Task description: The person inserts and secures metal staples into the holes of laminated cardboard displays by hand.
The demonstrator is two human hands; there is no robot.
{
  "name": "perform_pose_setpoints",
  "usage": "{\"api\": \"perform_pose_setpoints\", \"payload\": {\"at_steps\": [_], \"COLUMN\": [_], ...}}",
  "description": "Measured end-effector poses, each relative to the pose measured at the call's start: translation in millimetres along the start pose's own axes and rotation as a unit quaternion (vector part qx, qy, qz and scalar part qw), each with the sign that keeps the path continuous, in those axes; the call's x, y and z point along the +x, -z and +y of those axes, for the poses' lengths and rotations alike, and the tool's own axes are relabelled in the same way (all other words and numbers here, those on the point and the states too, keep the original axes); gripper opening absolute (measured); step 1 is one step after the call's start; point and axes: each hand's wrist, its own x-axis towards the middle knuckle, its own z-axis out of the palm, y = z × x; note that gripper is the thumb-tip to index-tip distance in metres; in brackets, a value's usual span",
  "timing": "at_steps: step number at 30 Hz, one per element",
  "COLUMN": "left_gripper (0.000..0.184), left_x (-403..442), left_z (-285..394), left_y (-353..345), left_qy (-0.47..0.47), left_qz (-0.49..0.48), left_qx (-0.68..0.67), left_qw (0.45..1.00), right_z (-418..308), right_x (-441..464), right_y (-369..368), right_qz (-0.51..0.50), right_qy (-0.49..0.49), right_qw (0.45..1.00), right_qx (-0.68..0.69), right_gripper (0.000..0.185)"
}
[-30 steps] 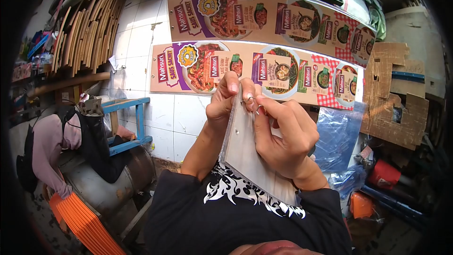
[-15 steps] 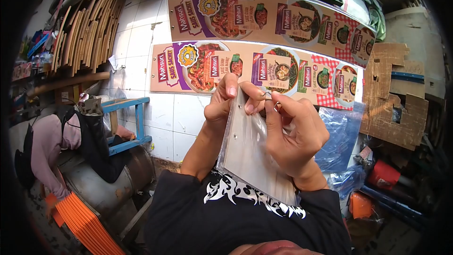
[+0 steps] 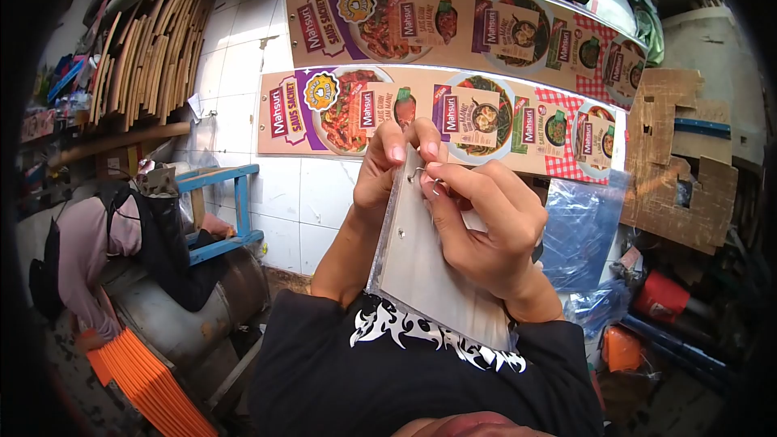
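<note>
My left hand (image 3: 380, 170) pinches the top edge of a pale flat panel (image 3: 429, 275), which leans against my chest. Two metal eyelets are set along the panel's left edge. Between the thumb and index finger of my right hand (image 3: 494, 214) is a small curved metal hook (image 3: 435, 187), its end close to the upper eyelet. Whether the hook passes through the hole I cannot tell. Just beyond my hands lies a printed sauce sign (image 3: 279, 146), with a second printed sign (image 3: 303, 55) behind it.
Clear plastic sheets (image 3: 579, 231) and cut cardboard (image 3: 647, 194) lie at the right. On the left are a blue frame (image 3: 241, 202), a metal drum (image 3: 190, 291) and stacked cardboard strips (image 3: 150, 48). Another person's sleeve (image 3: 81, 255) reaches toward orange sheets (image 3: 150, 384).
My right hand has moved left, bringing the metal hook to the panel's upper eyelet. The left hand keeps its hold on the panel's top, fingers slightly shifted.
</note>
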Motion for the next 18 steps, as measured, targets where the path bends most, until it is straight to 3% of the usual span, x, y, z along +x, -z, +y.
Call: {"api": "perform_pose_setpoints", "payload": {"at_steps": [18], "left_gripper": [0.009], "left_x": [0.2], "left_z": [-3.0], "left_y": [7.9], "left_qy": [-0.007], "left_qz": [-0.013], "left_qx": [0.023], "left_qw": [1.0], "right_z": [1.4], "right_x": [-0.3], "right_y": [1.5], "right_qz": [-0.008], "right_qy": [-0.015], "right_qw": [1.0], "right_qx": [0.01], "right_gripper": [0.023]}}
